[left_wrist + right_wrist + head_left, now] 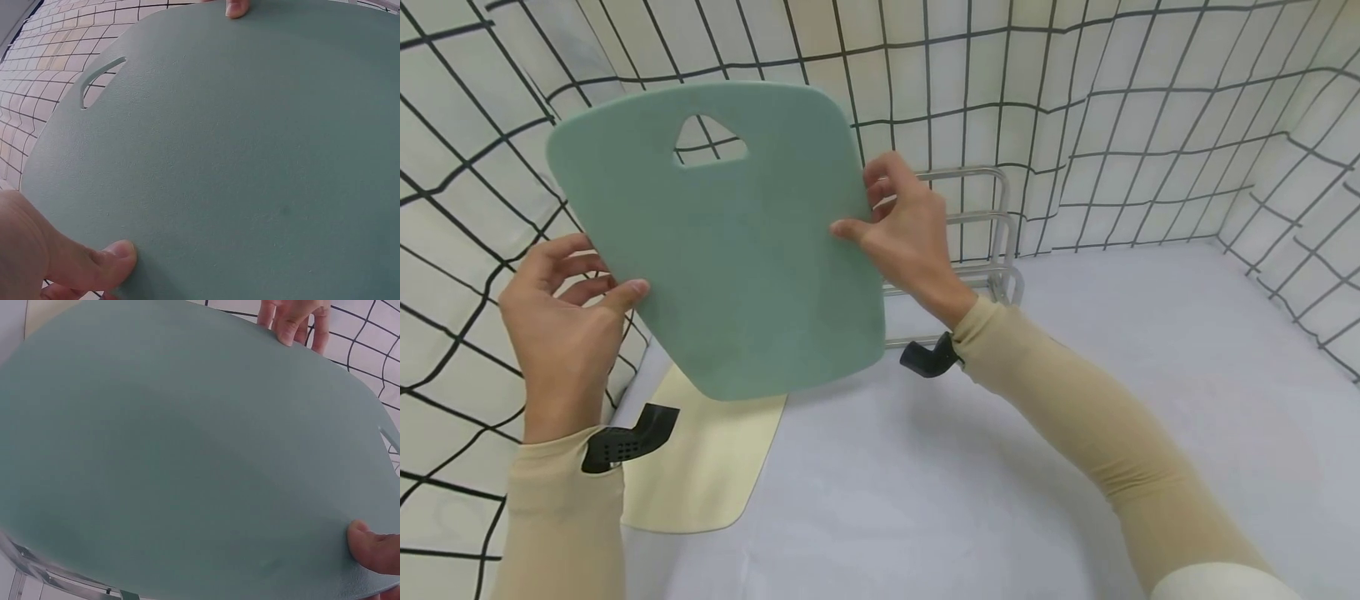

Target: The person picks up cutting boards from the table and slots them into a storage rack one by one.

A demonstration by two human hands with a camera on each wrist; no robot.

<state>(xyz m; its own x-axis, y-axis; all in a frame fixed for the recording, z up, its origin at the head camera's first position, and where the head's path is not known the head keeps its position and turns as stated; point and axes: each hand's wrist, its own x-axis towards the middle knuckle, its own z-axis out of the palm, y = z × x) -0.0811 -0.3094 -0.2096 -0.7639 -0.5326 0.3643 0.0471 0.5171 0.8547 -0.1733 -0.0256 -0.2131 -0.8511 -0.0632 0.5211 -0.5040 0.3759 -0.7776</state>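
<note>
The left hand [561, 304] and right hand [906, 221] are pinching the green board [752, 250] by its 2 side edges, holding it raised and tilted in front of the rack [985, 217]. If either pinch is loosening, it could be pivoting down onto the cream sheet [707, 467].

Both forearms [1060, 400] (sleeved in tan) reach forward, the left hand [561, 321] and slightly higher right hand [912, 229] pinching between thumbs [628, 293] and bent fingers [580, 265].

A smooth white surface [940, 492] spans the lower frame. On it, 1 cream sheet [707, 475] lies flat at lower left, and 1 rack [1002, 275] of pale rails stands right of upper centre, partly hidden.
</note>
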